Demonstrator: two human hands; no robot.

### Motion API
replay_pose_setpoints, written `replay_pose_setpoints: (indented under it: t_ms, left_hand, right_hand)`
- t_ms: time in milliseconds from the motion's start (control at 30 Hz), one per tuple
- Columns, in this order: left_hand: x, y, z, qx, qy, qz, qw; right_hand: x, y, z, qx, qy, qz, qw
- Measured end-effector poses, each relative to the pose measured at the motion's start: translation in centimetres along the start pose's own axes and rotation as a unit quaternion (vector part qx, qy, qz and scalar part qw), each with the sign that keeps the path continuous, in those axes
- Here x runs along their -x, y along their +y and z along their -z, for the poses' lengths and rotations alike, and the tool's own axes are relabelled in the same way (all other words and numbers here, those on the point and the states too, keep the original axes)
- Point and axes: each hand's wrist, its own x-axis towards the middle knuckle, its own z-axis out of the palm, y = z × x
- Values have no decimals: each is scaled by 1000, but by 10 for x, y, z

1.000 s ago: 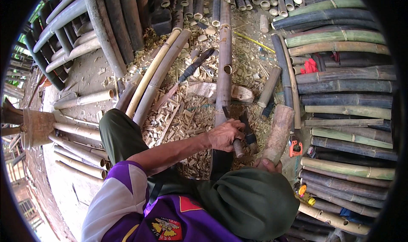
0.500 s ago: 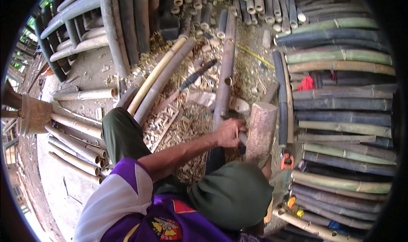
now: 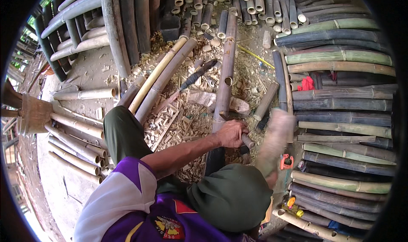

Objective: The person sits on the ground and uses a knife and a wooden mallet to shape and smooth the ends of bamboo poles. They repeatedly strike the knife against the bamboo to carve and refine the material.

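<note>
My left hand (image 3: 232, 133) is closed round the wooden handle of a chisel (image 3: 247, 140), whose butt points right. The chisel's front end meets a brown bamboo pole (image 3: 222, 95) that runs away from me between my knees, with a round hole cut in it farther along. To the right, a wooden mallet (image 3: 278, 135) with a thick log head is smeared by motion, apart from the chisel. My right hand (image 3: 272, 179) shows only partly beside my right knee, at the lower end of the mallet; its fingers are mostly hidden.
Wood chips (image 3: 163, 125) cover the ground. Two bamboo poles (image 3: 163, 78) lie left of the worked one, near a dark-wrapped tool handle (image 3: 199, 74). Stacked bamboo (image 3: 344, 103) lines the right side. An orange tool (image 3: 287, 161) and a yellow tape measure strip (image 3: 256, 56) lie nearby.
The mallet has swung right, away from the chisel's butt, uncovering it and a short bamboo piece behind. My left hand stays on the chisel almost unmoved.
</note>
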Motion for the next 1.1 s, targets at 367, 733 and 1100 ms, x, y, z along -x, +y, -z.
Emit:
replay_pose_setpoints:
  t_ms: [367, 733, 1100]
  left_hand:
    - [-18, -19, 19, 55, 78, 31, 995]
    - [0, 16, 18, -96, -75, -90, 988]
    - [15, 11, 8, -67, -112, -57, 990]
  right_hand:
    - [6, -66, -5, -1, 116, -32, 993]
    - [1, -16, -31, -302, 43, -77, 949]
    - [10, 5, -34, -286, -13, -222, 932]
